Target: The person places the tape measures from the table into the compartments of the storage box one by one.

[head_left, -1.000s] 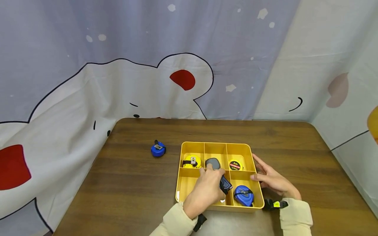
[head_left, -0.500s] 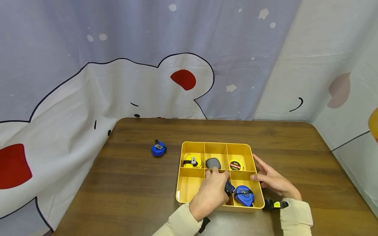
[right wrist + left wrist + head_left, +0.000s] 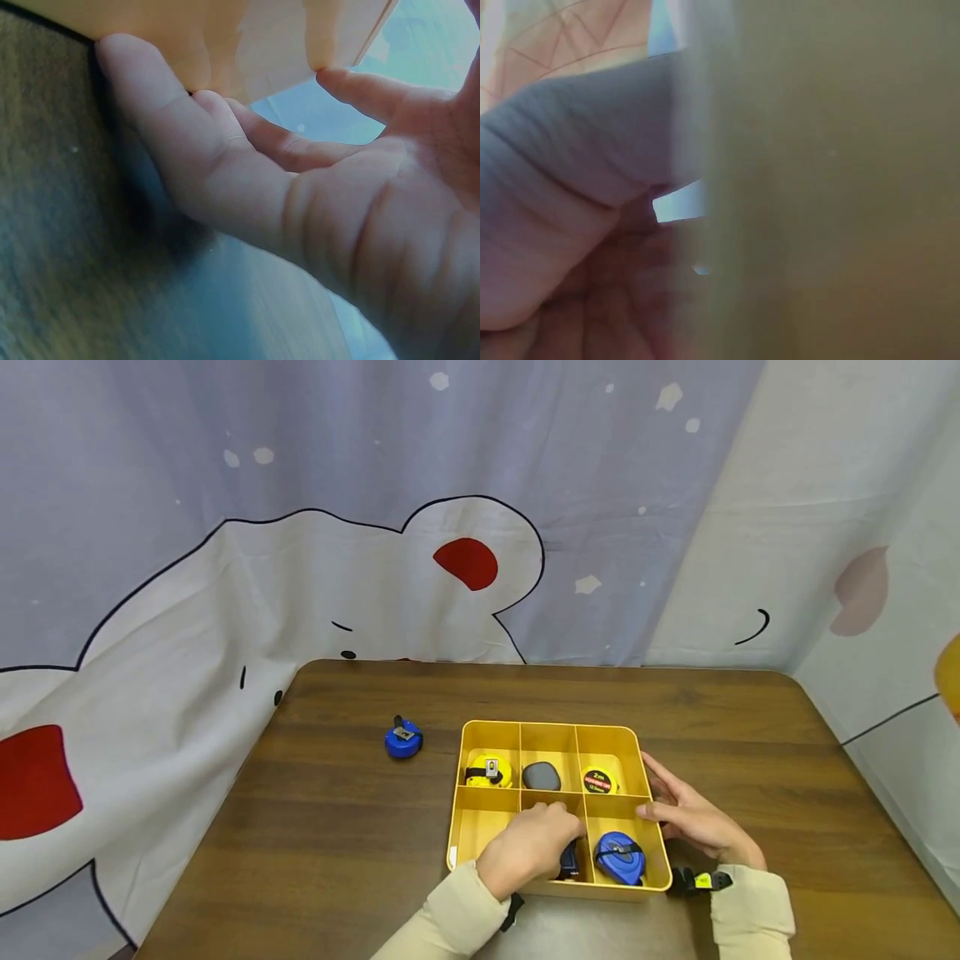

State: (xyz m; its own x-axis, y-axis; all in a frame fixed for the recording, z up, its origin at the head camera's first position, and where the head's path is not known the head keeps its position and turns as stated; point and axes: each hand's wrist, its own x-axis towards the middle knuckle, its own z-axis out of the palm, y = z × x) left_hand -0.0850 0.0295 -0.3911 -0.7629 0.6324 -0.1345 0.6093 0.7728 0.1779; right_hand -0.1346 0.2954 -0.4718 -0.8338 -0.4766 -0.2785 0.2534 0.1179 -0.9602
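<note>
A yellow tray with several square compartments stands on the table. My left hand reaches down into its front middle compartment, knuckles bent and fingertips hidden. The fingers curl over a dark object, mostly covered; its kind does not show. In the left wrist view, my left hand is beside a blurred yellow wall. My right hand steadies the tray's right side, thumb over the rim and fingers along the outside. In the right wrist view, fingertips press against the tray's outer wall.
The back row holds a yellow tape measure, a grey rounded object and a yellow 2m tape measure. A blue tape measure lies front right. Another blue tape measure lies on the wooden table. Patterned cloth hangs behind.
My left hand has shifted right, then back left and down into the front middle compartment with the dark object, uncovering the grey object. My right hand stays at the tray's side.
</note>
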